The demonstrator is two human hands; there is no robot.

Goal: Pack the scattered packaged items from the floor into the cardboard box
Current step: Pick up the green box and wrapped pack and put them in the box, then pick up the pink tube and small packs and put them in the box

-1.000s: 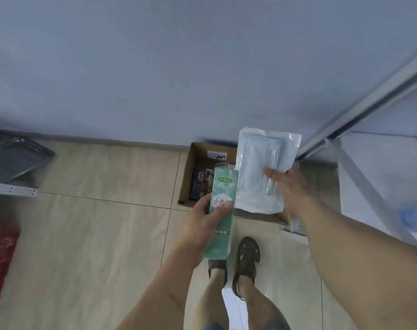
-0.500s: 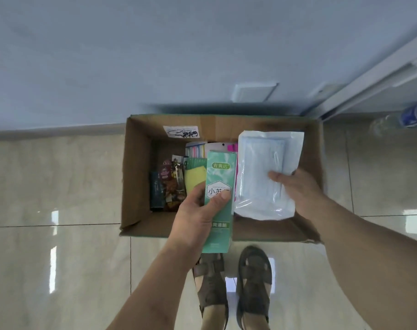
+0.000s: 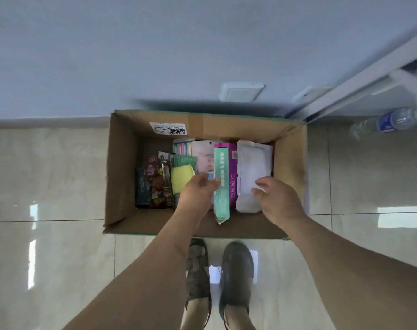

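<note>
Both hands are over the cardboard box (image 3: 121, 167), fingers loose and spread, clamped on nothing. Left hand (image 3: 198, 194) has fingertips just touching the green carton (image 3: 221, 184), which stands on edge inside. The white pouch (image 3: 252, 167) lies right ahead of the right hand (image 3: 277, 201), also in the box.

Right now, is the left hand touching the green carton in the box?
Touching. In the head view, the left hand's fingertips rest against the side of the green carton, which stands on edge inside the cardboard box.
</note>
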